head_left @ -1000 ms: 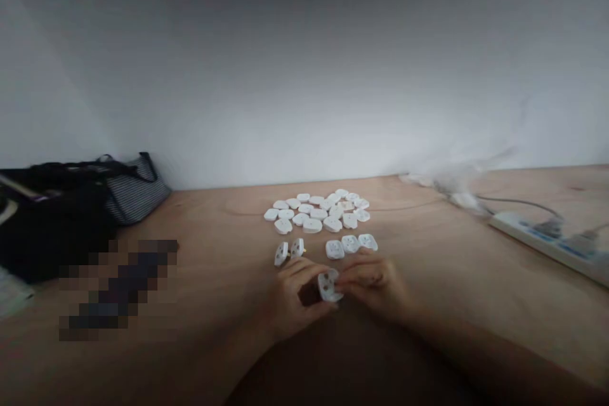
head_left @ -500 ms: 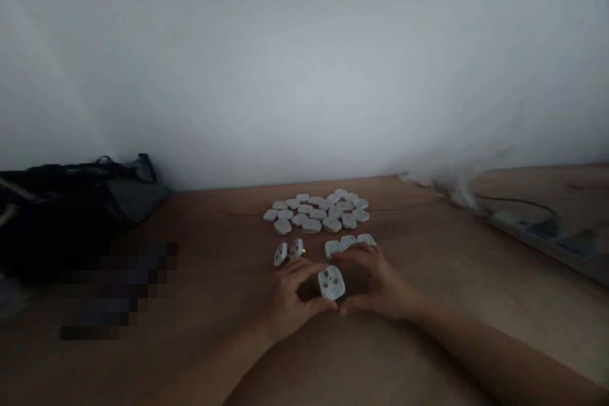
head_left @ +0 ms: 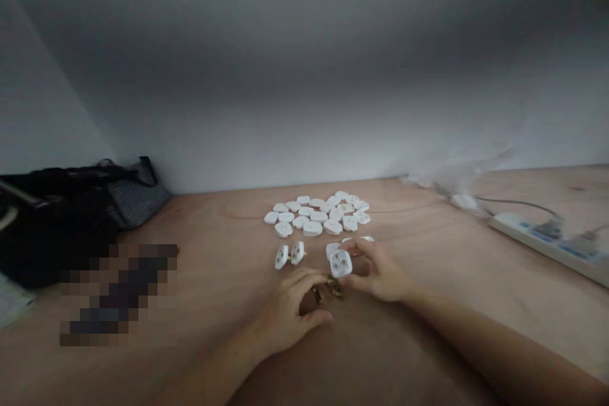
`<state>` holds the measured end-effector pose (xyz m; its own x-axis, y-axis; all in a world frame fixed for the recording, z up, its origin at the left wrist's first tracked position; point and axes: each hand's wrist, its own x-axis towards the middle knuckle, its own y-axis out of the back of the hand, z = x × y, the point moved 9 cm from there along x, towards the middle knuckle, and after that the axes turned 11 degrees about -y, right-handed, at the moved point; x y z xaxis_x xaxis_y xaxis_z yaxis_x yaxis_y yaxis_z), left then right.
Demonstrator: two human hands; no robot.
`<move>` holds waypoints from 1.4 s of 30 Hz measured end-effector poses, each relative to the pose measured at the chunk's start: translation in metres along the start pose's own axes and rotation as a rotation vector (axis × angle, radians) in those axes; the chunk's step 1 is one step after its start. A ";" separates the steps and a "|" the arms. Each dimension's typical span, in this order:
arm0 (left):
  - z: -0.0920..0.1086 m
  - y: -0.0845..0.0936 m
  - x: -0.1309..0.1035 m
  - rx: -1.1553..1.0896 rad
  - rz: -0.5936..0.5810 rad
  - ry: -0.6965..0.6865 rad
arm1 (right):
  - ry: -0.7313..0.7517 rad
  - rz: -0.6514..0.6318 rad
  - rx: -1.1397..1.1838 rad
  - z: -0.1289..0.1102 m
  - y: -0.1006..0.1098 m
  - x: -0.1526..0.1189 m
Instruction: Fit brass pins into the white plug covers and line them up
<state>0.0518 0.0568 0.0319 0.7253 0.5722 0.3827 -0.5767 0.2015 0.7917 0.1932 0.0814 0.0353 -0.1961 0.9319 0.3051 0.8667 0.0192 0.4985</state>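
Between the thumb and fingers of my right hand (head_left: 380,273) is a white square plug piece (head_left: 340,263) with holes, held just in front of a short row of similar white pieces (head_left: 332,248). My left hand (head_left: 295,307) has its thumb and fingers apart, beside small brass-coloured parts (head_left: 335,288) on the table. Whether its fingertips touch those parts is unclear. Two white plug pieces (head_left: 281,257) stand on edge beyond my left hand, with pins showing. Farther back lies a cluster of several white plug pieces (head_left: 313,228).
On the wooden table (head_left: 214,279), a black bag (head_left: 57,222) sits at the left, near a pixelated dark item (head_left: 124,292). A power strip (head_left: 547,242) with plugs lies at the right. Clear plastic (head_left: 461,187) rests by the wall.
The white piece has moved slightly up and right with my right hand. My left hand has come away from it, and brass-coloured parts now show below. The picture is brighter.
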 end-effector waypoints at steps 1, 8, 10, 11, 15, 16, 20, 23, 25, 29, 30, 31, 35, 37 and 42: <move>0.003 -0.005 -0.001 0.024 -0.078 -0.028 | -0.004 0.014 -0.082 0.001 0.001 0.006; 0.010 -0.024 -0.012 0.153 -0.408 -0.096 | 0.003 0.060 -0.484 -0.008 -0.015 0.045; 0.009 -0.024 -0.012 0.161 -0.426 -0.075 | -0.004 0.048 -0.531 -0.007 -0.023 0.052; 0.009 -0.024 -0.012 0.156 -0.425 -0.076 | -0.002 0.038 -0.545 -0.007 -0.028 0.055; 0.011 -0.023 -0.010 0.128 -0.389 -0.101 | 0.004 0.014 -0.576 -0.002 -0.038 0.061; 0.011 -0.023 -0.011 0.124 -0.388 -0.103 | 0.004 0.007 -0.585 -0.001 -0.040 0.062; 0.004 -0.020 -0.011 0.091 -0.323 -0.049 | 0.001 -0.016 -0.616 0.002 -0.035 0.059; -0.004 -0.010 -0.008 0.066 -0.163 0.021 | 0.014 -0.061 -0.666 0.003 -0.027 0.054; -0.008 -0.004 -0.005 0.062 -0.066 0.036 | 0.028 -0.116 -0.732 0.005 -0.025 0.049; -0.013 0.000 -0.002 0.059 0.005 0.044 | 0.044 -0.160 -0.774 0.010 -0.024 0.044; -0.014 0.000 -0.002 0.060 0.009 0.045 | 0.044 -0.153 -0.769 0.011 -0.024 0.043; -0.014 0.001 -0.003 0.063 0.013 0.048 | 0.043 -0.138 -0.762 0.010 -0.023 0.042; -0.016 0.001 -0.004 0.065 -0.006 0.024 | 0.037 -0.050 -0.686 0.002 -0.011 0.030; -0.016 0.000 -0.004 0.064 -0.021 -0.009 | 0.053 -0.061 -0.631 -0.006 -0.009 0.018; -0.022 0.002 -0.001 0.059 0.017 -0.007 | 0.061 -0.157 -0.568 -0.014 -0.016 -0.010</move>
<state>0.0415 0.0742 0.0222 0.7185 0.5697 0.3990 -0.5657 0.1450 0.8117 0.1753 0.0665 0.0355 -0.3427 0.9109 0.2298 0.4467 -0.0571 0.8928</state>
